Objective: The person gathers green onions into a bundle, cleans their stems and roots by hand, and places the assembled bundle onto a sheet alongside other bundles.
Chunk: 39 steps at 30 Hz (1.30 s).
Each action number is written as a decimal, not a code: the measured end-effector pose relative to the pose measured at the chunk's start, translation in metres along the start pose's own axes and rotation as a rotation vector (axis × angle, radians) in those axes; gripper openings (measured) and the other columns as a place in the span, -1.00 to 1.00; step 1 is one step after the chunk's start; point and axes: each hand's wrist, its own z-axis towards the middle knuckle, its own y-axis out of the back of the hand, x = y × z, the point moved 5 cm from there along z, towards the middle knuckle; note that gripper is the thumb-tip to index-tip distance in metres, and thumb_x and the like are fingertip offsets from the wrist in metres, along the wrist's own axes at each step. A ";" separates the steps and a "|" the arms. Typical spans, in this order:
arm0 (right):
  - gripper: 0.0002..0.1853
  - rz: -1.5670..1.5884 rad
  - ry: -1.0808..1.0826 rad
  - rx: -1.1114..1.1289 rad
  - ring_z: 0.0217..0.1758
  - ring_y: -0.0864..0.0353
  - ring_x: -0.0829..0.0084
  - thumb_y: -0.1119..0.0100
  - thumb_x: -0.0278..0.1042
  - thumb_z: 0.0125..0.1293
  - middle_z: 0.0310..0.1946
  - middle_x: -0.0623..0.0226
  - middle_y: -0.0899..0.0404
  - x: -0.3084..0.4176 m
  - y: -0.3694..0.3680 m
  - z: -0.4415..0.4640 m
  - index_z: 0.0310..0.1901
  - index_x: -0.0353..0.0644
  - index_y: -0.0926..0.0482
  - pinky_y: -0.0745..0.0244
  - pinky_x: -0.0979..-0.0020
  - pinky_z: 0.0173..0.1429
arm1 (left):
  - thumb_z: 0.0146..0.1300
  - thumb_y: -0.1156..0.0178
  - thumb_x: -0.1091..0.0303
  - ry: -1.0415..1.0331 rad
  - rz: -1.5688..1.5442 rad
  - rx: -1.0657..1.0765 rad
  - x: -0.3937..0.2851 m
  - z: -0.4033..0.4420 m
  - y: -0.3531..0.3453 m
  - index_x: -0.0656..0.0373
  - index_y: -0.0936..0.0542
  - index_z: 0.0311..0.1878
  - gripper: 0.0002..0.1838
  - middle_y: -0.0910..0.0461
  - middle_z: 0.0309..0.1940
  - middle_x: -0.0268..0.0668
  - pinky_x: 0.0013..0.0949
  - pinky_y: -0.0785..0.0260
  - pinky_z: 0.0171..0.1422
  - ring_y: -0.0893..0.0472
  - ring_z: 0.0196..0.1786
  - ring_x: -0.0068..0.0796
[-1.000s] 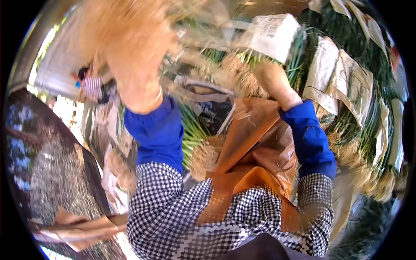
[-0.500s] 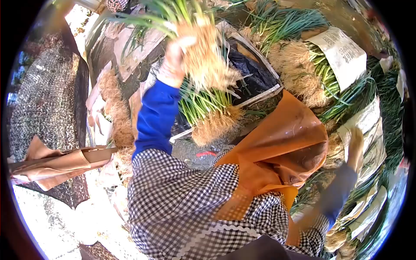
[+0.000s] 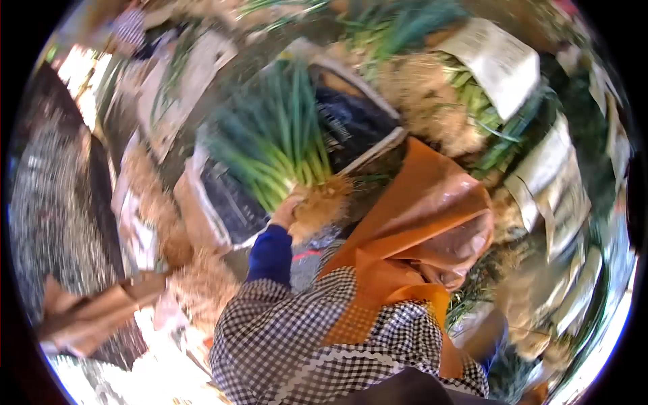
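My left hand (image 3: 287, 210) is closed round the base of a bunch of green onions (image 3: 297, 152), beside its tan roots (image 3: 322, 206). The green leaves fan up and left over a black sheet with pale edges (image 3: 233, 202). At the lower right, my right hand (image 3: 521, 293) is smeared by motion near wrapped onion bundles, and its fingers cannot be made out. An orange apron (image 3: 418, 216) spreads between my arms.
More onions with thick roots (image 3: 432, 101) lie at the upper right under a printed paper wrap (image 3: 496, 64). Wrapped bundles line the right side. Rooty bundles (image 3: 155, 209) and dark mesh cloth (image 3: 57, 202) are at left. Another person (image 3: 128, 30) is far upper left.
My left hand has come down from its raised position, and onions now lie over the black sheet. My right arm has swung lower. The whole view has shifted.
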 end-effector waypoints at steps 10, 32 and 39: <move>-0.73 -0.027 -0.138 -0.379 -0.29 -0.58 0.06 -0.02 -0.11 0.19 -0.37 0.08 -0.59 -0.008 -0.003 0.039 -0.32 -0.13 -0.59 -0.46 0.16 -0.17 | 0.14 -0.13 0.42 0.459 -0.314 -0.480 0.033 -0.020 0.037 0.12 -0.27 0.25 -0.44 -0.34 0.16 -0.04 -0.23 -0.19 0.22 -0.38 0.12 -0.21; -0.77 1.671 -0.171 -0.394 -0.46 -0.53 0.51 -0.23 -0.23 0.12 -0.51 0.32 -0.56 0.032 0.096 0.034 -0.33 -0.20 -0.47 -0.46 0.46 -0.32 | 0.29 0.01 0.41 -0.195 -0.733 0.530 -0.471 0.141 -0.110 0.34 -0.48 -0.02 -0.73 -0.53 -0.08 -0.13 -0.43 -0.39 0.06 -0.56 -0.09 -0.37; -0.58 1.879 0.102 -0.032 -0.04 -0.50 0.48 -0.12 -0.22 0.24 -0.10 0.26 -0.54 0.080 0.019 -0.004 0.04 -0.34 -0.43 -0.37 0.47 0.08 | 0.27 -0.06 0.32 0.728 -1.025 1.306 -0.431 0.042 -0.339 0.16 -0.49 -0.04 -0.77 -0.56 -0.20 -0.27 -0.32 -0.45 -0.01 -0.55 -0.14 -0.39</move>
